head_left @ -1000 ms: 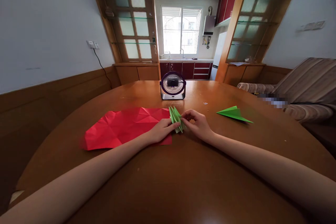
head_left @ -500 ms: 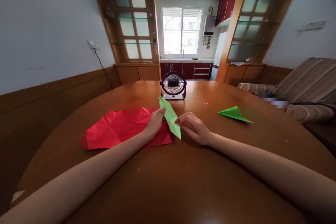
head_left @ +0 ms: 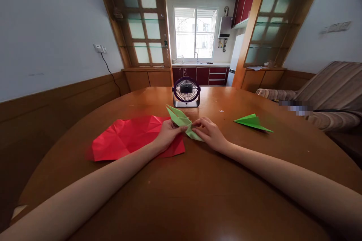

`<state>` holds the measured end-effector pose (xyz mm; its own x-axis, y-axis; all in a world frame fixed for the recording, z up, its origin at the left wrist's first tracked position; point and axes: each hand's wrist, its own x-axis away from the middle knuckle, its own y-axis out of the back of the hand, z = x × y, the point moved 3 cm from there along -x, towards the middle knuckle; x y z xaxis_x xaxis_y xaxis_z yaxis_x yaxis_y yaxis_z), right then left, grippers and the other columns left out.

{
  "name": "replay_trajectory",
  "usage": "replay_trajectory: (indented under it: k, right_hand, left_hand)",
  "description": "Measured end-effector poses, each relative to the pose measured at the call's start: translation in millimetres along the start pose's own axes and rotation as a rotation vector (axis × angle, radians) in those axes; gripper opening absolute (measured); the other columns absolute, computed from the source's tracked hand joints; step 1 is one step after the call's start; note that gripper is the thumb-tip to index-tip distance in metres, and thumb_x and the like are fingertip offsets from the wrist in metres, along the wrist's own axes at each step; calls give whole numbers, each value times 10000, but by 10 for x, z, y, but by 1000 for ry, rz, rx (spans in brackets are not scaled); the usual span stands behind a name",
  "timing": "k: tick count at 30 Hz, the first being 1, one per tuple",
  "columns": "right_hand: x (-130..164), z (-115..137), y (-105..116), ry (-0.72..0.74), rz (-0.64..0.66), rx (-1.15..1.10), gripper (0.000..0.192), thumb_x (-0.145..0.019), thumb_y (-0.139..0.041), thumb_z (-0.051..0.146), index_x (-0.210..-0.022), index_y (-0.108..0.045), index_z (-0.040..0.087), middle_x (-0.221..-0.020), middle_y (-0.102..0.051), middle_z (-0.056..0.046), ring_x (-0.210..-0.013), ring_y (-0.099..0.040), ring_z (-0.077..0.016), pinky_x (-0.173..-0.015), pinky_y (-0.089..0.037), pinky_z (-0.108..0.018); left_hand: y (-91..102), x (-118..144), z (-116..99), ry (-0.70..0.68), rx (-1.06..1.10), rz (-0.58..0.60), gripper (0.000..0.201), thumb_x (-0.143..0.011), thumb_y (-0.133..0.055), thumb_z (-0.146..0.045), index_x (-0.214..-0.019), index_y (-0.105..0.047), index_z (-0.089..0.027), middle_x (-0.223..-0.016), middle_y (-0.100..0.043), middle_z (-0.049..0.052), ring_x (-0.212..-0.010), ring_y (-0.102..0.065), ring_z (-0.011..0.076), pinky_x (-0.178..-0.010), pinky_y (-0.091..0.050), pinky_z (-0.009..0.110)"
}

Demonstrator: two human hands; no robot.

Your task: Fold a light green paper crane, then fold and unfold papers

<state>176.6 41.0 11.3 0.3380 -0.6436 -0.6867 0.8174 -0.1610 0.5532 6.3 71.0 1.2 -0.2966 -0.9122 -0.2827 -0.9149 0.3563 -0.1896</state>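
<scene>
Pale green folded paper [head_left: 182, 121]; brighter green paper plane [head_left: 252, 122]; creased red sheet [head_left: 132, 136] on a glossy reddish-brown table [head_left: 198, 188]; dark purple fan [head_left: 186, 92] with a silver base; brown-and-beige striped sofa [head_left: 328, 94]; dark red cabinets [head_left: 209, 75].

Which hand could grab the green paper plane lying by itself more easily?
Probably the right hand: the finished green plane lies on its side, while the left hand sits over the red sheet.
</scene>
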Motion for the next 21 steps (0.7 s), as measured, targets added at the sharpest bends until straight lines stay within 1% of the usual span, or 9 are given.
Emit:
replay_trajectory:
  k: [3,5,7,9,12,15,16,18,21]
  right_hand:
    - [-13,-95,12,-85,-80,-58,191,-853,-630,330,-986,-593,198,-983,-622,-68,-918,-576,-192,-810,-476,-351]
    - [-20,-107,5,-98,-49,-115,205,-846,-636,343,-986,-601,196,-976,-640,-63,-905,-590,-184,-810,-481,-347]
    - [-22,-64,-5,-56,18,-153,158,-871,-599,330,-949,-612,193,-918,-647,-50,-863,-597,-171,-795,-485,-332]
    - [-12,6,-4,7,52,-150,120,-896,-551,296,-909,-608,191,-859,-635,-41,-798,-588,-157,-748,-488,-311]
    - [18,96,10,87,9,-88,74,-894,-521,239,-882,-576,192,-797,-587,-28,-700,-549,-141,-658,-473,-281]
    - [53,140,4,170,-16,-4,70,-881,-499,170,-917,-552,199,-816,-557,-32,-715,-533,-145,-650,-462,-275]
    - [61,143,-4,186,-5,18,101,-876,-494,150,-943,-547,203,-847,-558,-39,-741,-537,-149,-668,-465,-279]
    - [69,135,-18,185,30,39,163,-860,-497,123,-989,-540,213,-914,-560,-50,-783,-546,-155,-701,-472,-287]
    - [57,123,-12,144,66,-7,189,-838,-536,130,-1007,-543,215,-953,-559,-54,-793,-546,-155,-716,-481,-295]
  left_hand:
    - [-9,14,5,20,55,-23,390,-565,-853,-270,-889,-710,-108,-929,-735,106,-828,-683,221,-795,-527,360]
    - [-8,13,12,36,82,-59,352,-567,-853,-243,-851,-698,-104,-892,-736,94,-774,-680,195,-775,-528,343]
    - [-13,7,15,49,103,-83,340,-557,-857,-222,-814,-670,-103,-849,-731,74,-729,-671,167,-757,-526,322]
    - [-30,4,13,54,115,-88,387,-556,-858,-215,-857,-638,-110,-839,-724,58,-716,-665,154,-740,-525,308]
    - [-50,13,-3,15,124,-151,491,-562,-857,-225,-946,-560,-149,-792,-696,3,-685,-651,132,-675,-517,270]
    - [-64,36,-21,-48,130,-214,481,-555,-862,-239,-855,-491,-177,-713,-639,-56,-650,-621,100,-647,-502,231]
    - [-75,43,-25,-56,124,-202,454,-565,-858,-254,-810,-485,-173,-699,-623,-61,-646,-612,91,-651,-499,224]
    - [-105,56,-26,-51,105,-138,379,-613,-835,-297,-760,-515,-157,-713,-620,-46,-668,-608,88,-679,-499,224]
    - [-136,69,-15,-5,81,-40,320,-654,-813,-327,-812,-606,-141,-786,-651,-10,-732,-620,105,-722,-495,236]
